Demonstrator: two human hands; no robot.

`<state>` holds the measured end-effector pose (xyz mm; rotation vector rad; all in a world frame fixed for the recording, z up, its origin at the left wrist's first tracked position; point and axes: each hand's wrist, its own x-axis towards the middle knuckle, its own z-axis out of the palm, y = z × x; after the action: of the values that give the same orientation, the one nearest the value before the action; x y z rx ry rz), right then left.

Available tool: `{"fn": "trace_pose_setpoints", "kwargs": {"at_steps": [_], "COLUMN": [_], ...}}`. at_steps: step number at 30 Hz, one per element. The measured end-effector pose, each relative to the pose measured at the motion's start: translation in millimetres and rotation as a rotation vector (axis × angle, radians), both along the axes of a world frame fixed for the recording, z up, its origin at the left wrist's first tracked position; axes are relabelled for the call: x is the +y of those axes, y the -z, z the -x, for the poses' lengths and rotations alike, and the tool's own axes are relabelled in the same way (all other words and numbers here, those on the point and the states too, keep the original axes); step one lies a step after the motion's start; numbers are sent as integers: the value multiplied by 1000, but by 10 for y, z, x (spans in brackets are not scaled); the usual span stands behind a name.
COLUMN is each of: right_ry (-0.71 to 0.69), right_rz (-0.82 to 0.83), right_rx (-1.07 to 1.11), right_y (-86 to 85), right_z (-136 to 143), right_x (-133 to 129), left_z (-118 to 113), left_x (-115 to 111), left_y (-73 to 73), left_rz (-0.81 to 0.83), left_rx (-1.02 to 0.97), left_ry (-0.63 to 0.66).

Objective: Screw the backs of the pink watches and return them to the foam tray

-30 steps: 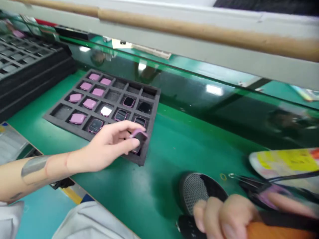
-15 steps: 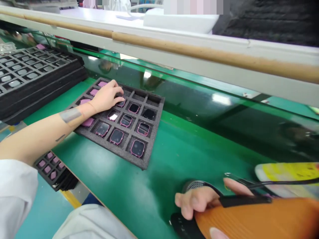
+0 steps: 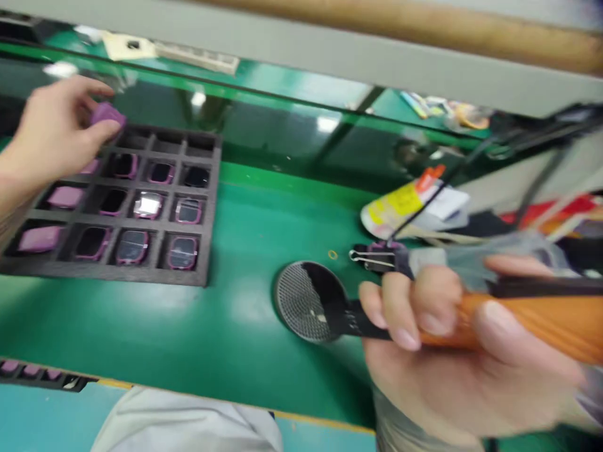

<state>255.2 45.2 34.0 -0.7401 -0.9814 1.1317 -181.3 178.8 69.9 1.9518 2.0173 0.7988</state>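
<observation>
At the upper left my left hand [image 3: 59, 129] pinches a small purple piece [image 3: 107, 115] above the back left part of a dark foam tray [image 3: 211, 207]. The tray's compartments hold purple-framed watch faces [image 3: 132, 247] and pink-purple pieces [image 3: 66, 197]; some back compartments hold nothing. At the lower right my right hand [image 3: 433, 351] is wrapped round the orange handle [image 3: 546, 320] of a tool with a black neck. Left of that hand, a round mesh disc [image 3: 301, 301] is at the neck's end. Blur hides detail on the handle.
Beyond the green table [image 3: 254, 251] runs a glossy dark panel below a pale shelf edge [image 3: 301, 53]. A yellow-labelled bottle [image 3: 393, 207], a binder clip [image 3: 374, 257], a small yellow ring [image 3: 333, 255] and cables are at the right. Another tray [image 3: 28, 376] shows below the table edge.
The view has swung right. My left hand has lifted from the tray with a purple piece. My right hand still holds the orange handle, and the mesh disc now shows more fully.
</observation>
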Motion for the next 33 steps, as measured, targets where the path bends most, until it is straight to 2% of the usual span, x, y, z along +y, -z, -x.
{"fn": "trace_pose_setpoints", "kwargs": {"at_steps": [1, 2, 4, 5, 7, 8, 10, 13, 19, 26, 30, 33], "right_ry": [12, 20, 21, 13, -9, -15, -19, -8, 8, -52, -55, -37], "right_rz": [-12, -17, -42, -53, -70, -79, -82, -73, -100, -115, -135, -114], "right_rx": [10, 4, -17, -31, -50, -56, -63, -61, -98, -130, -151, -166], "right_y": [9, 34, 97, 124, 155, 158, 148, 119, 118, 190, 205, 211], "right_z": [44, 82, 139, 159, 179, 181, 175, 157, 134, 133, 135, 149], "right_x": [-11, -26, -68, -89, -121, -129, -134, -136, -159, -124, -114, -114], "left_z": [-206, -429, -894, -1115, -1483, -1615, -1768, -1804, -1838, -1855, -1743, -1666], "left_x": [-169, -363, -786, -985, -1292, -1387, -1468, -1438, -1381, -1356, -1508, -1631], "left_y": [39, 91, 235, 325, 522, 616, 760, 827, 793, 826, 827, 898], "left_rz": [-129, -150, 17, 174, 341, 350, 260, 184, 337, 325, 179, 22], "left_rx": [-150, -291, -549, -618, -566, -481, -278, -138, -117, -150, -64, 34], "left_ry": [-3, 89, 393, 574, 842, 929, 992, 968, 1087, 1015, 1022, 1042]}}
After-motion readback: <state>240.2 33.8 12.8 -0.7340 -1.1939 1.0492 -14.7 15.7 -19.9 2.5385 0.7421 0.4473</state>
